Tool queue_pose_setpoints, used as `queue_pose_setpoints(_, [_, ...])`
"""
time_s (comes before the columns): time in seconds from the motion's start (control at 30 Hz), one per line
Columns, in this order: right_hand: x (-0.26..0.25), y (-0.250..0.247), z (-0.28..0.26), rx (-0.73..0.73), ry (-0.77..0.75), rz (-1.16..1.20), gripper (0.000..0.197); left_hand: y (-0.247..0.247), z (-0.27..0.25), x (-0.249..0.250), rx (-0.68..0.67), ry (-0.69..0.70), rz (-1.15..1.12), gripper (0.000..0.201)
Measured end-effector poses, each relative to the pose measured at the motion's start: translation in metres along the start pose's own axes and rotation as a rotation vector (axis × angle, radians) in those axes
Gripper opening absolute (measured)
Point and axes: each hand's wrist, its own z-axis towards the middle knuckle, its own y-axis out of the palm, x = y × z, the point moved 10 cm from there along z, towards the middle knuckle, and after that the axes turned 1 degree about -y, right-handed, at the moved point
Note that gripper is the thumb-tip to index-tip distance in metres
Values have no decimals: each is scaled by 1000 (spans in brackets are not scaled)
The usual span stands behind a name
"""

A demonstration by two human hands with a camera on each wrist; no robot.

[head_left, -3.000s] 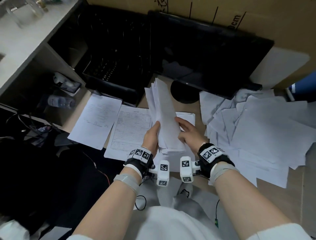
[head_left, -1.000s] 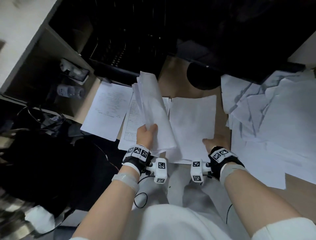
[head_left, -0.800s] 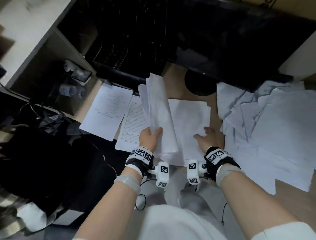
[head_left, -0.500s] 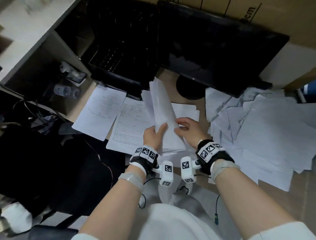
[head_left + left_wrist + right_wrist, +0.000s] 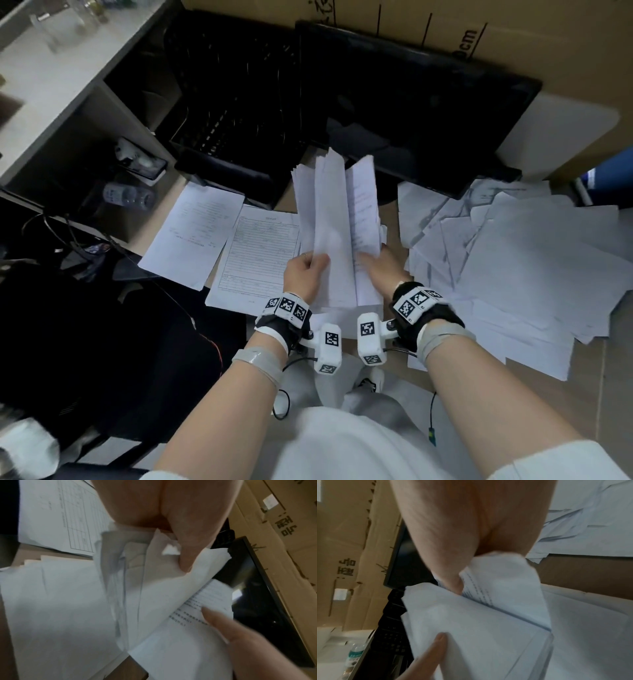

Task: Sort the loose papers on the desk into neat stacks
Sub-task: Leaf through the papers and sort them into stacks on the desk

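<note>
My left hand (image 5: 310, 262) grips a bundle of white papers (image 5: 325, 222) upright over the desk's front middle, thumb (image 5: 188, 550) pressed on its face. My right hand (image 5: 371, 260) pinches the bundle's rightmost printed sheet (image 5: 363, 205) and fans it away from the rest; its thumb (image 5: 452, 577) lies on the printed side (image 5: 496, 582). Below the hands lies a stack of blank sheets (image 5: 342, 308). A form (image 5: 260, 253) and another printed page (image 5: 195, 236) lie flat to the left. A loose heap of papers (image 5: 513, 257) covers the desk's right side.
A black monitor (image 5: 411, 102) on its round foot stands just behind the bundle, with a black wire tray (image 5: 233, 120) to its left. A cardboard box (image 5: 445, 27) backs the desk. A shelf at the left holds a water bottle (image 5: 128, 198). Dark cables hang at the desk's left edge.
My right hand left the blank sheet it was laying on the desk, returned to the bundle and now pinches a printed sheet off it. The left hand kept holding the bundle.
</note>
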Motion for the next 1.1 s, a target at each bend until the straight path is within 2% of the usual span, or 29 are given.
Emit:
queue_pose_setpoints(0.03, [7,-7,3,58,17,-14,37,-5,3,-5,11,-14,-34,46])
queue_pose_setpoints(0.1, [19,-16,7,126,46,-36,48,-11,5,-9,3,-37,-85,33])
queue_pose_setpoints(0.17, [10,-9,4,86,19,-68,46,-7,3,-12,-44,-72,-91,19])
queue_pose_setpoints(0.27, [-6,4,-3,9,-7,-102,32,-2,7,-27,-67,-128,-78,33])
queue_pose_setpoints(0.33, [-11,7,-6,24,-26,-80,33,-10,14,-34,-41,-151,-56,33])
queue_pose_setpoints(0.43, [-12,4,-4,91,-36,-24,45,-23,23,-32,-10,-149,-24,28])
queue_pose_setpoints(0.5, [-12,4,-6,116,21,-55,69,-27,28,-27,-1,-126,-24,28])
queue_pose_setpoints(0.53, [-12,3,-6,132,49,-63,74,-28,30,-24,4,-114,-29,26])
queue_pose_setpoints(0.6, [-18,3,-7,150,53,-48,71,-29,34,-19,5,-95,-40,19])
queue_pose_setpoints(0.7, [-36,19,-8,102,-55,-82,61,-26,35,-11,-35,-70,-72,16])
queue_pose_setpoints(0.8, [-46,26,-5,103,-113,-114,34,-16,33,-1,-106,-87,-188,37])
queue_pose_setpoints(0.87, [-49,26,-3,106,-108,-114,29,-10,29,10,-149,-72,-206,50])
queue_pose_setpoints(0.9, [-53,25,-4,109,-114,-128,29,-8,29,14,-164,-58,-194,50])
queue_pose_setpoints(0.97, [-52,19,-1,130,-120,-162,26,-9,29,14,-153,-49,-155,33])
queue_pose_setpoints(1.03, [-39,10,4,182,-81,-148,24,-19,33,9,-76,-53,-91,13])
queue_pose_setpoints(1.1, [-16,-4,7,280,2,-109,42,-31,36,1,-23,-74,-58,11])
